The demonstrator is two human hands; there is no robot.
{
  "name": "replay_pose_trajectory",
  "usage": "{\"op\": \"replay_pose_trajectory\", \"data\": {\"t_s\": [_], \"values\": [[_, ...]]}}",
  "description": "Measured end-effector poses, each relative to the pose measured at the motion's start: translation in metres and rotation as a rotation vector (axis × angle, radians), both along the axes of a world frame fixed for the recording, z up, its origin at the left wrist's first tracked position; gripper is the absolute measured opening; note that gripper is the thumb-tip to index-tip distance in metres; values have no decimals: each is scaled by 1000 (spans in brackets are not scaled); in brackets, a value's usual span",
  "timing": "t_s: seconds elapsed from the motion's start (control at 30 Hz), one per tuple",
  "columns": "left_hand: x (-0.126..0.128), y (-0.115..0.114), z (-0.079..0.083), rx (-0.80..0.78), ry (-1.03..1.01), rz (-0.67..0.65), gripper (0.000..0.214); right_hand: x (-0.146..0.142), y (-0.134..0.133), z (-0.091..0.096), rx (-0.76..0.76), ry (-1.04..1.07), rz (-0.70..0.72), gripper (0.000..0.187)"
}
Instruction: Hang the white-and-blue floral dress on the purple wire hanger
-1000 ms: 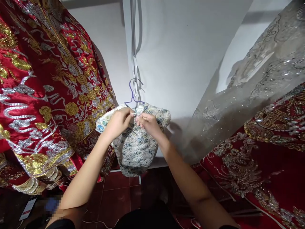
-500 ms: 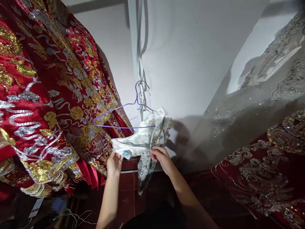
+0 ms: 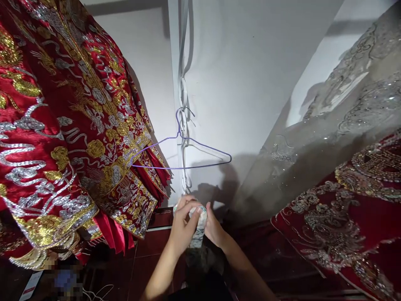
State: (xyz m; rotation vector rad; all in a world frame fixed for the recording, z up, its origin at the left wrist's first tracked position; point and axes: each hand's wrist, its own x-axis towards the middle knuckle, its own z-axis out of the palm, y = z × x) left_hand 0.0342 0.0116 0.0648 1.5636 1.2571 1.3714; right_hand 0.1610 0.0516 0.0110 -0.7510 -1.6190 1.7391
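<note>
My left hand [image 3: 183, 228] and my right hand [image 3: 214, 228] are closed together on a small blue-and-white patterned garment [image 3: 199, 228], bunched between them low in the view. Above them a bare purple wire hanger [image 3: 181, 156] hangs from white cables on the wall. The garment's lower part drops out of sight between my forearms.
A red robe with gold and silver embroidery [image 3: 62, 125] hangs at the left. At the right are a sheer beaded veil [image 3: 328, 138] and another red embroidered garment [image 3: 344, 217]. A white wall [image 3: 250, 83] stands behind; dark red floor tiles [image 3: 150, 255] lie below.
The patterned garment has come off the purple hanger, which now hangs bare. Both hands have moved down and drawn together, bunching the garment between them.
</note>
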Motion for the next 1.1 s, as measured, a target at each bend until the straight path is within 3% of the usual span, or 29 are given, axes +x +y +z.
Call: {"op": "replay_pose_trajectory", "data": {"t_s": [0.1, 0.2, 0.3, 0.4, 0.47, 0.57, 0.67, 0.77, 0.9, 1.0, 1.1], "values": [[-19, -2, 1, -68, 6, -73, 31, 10, -3, 25, -128, 56, 194, 59], [-44, -17, -10, -300, -4, -276, 49, 24, 2, 61, 129, -152, 391, 36], [-58, -40, -26, -421, 106, -430, 59, 28, 5, 102, 456, -269, 267, 18], [-67, -56, -36, -434, 222, -432, 47, 19, 10, 131, 629, -257, 78, 28], [-74, -59, -36, -409, 250, -291, 39, 9, 18, 135, 702, -287, -19, 42], [-87, -60, -29, -341, 278, -68, 38, -4, 41, 121, 726, -447, -212, 64], [-98, -59, -20, -309, 347, 52, 34, -5, 66, 102, 721, -568, -317, 52], [-108, -57, -14, -297, 467, 36, 35, 12, 84, 95, 760, -623, -355, 28], [-126, -46, -8, -351, 677, -114, 47, 50, 92, 105, 836, -644, -477, 40], [-142, -31, 5, -399, 738, -205, 48, 72, 92, 117, 839, -666, -515, 45], [-155, -9, 33, -313, 749, -121, 41, 81, 93, 128, 814, -677, -499, 48]]}}
